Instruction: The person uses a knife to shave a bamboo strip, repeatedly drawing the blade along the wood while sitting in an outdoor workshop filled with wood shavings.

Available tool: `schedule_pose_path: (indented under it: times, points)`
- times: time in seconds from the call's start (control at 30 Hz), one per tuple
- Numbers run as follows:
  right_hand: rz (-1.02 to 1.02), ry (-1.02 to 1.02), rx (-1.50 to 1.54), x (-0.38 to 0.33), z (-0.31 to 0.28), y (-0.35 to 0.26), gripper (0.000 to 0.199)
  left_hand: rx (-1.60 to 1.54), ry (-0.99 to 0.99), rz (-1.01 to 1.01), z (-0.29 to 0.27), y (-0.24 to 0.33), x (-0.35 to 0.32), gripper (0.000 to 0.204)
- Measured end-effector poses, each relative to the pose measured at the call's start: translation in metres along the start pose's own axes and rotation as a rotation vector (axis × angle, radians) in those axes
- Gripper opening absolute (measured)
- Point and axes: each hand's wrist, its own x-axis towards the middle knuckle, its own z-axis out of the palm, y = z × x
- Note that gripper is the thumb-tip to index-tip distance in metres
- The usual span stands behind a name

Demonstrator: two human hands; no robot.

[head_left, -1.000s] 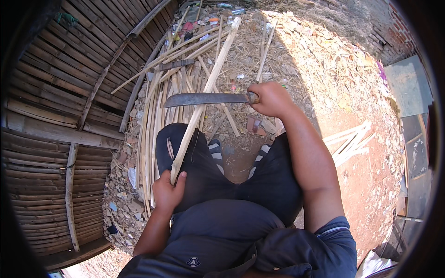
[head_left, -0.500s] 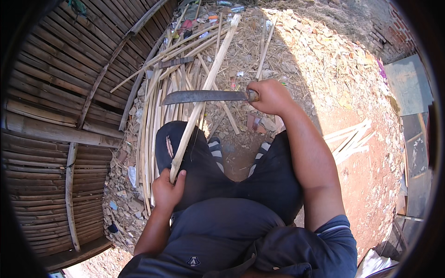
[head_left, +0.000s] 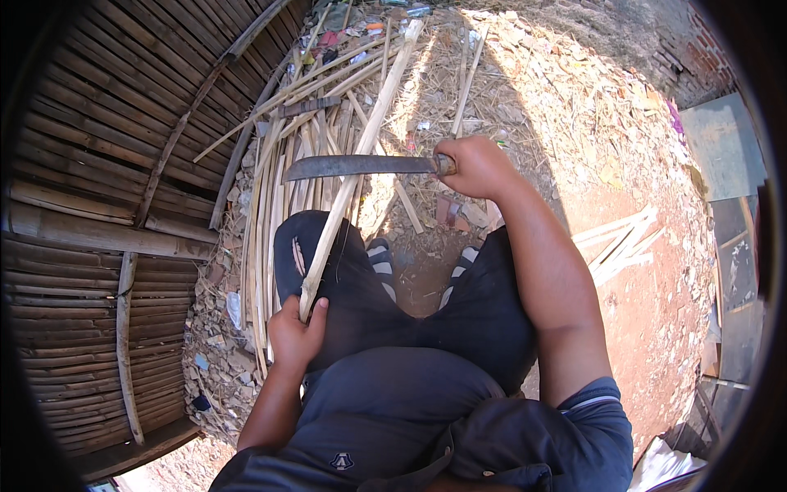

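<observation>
My left hand (head_left: 297,332) is closed around the near end of a long pale bamboo strip (head_left: 329,234), which slants away over my left thigh toward the far ground. A machete (head_left: 361,166) lies crosswise over that strip, its dark blade pointing left. My right hand (head_left: 475,168) is wrapped around the machete's handle, in front of my right knee. The blade covers a short part of the strip; whether it presses into the wood I cannot tell.
Split bamboo strips (head_left: 261,246) are piled left of my knee, with a second, dark blade-like tool (head_left: 305,107) resting on them. A slatted bamboo wall (head_left: 90,180) rises on the left. Pale offcuts (head_left: 619,244) lie on the right. Rubble and shavings cover the ground.
The machete has shifted slightly toward me along the strip, with its blade a little flatter to view. My left hand keeps its hold in nearly the same place.
</observation>
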Motion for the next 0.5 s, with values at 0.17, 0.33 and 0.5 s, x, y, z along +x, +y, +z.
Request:
schedule_pose_path:
  times: [0.17, 0.33, 0.5]
  points:
    - [0.008, -0.016, 0.004, 0.0006, 0.0015, 0.0009, 0.035, -0.004, 0.003, 0.011, -0.0004, 0.0011, 0.0003, 0.047]
    - [0.008, -0.016, 0.006, 0.0012, 0.0032, 0.0019, 0.033, -0.002, 0.0, 0.017, 0.0011, -0.0036, 0.0001, 0.046]
    - [-0.013, -0.01, 0.009, 0.0015, 0.006, 0.0049, 0.031, -0.018, 0.018, 0.036, 0.0021, -0.0033, 0.0, 0.046]
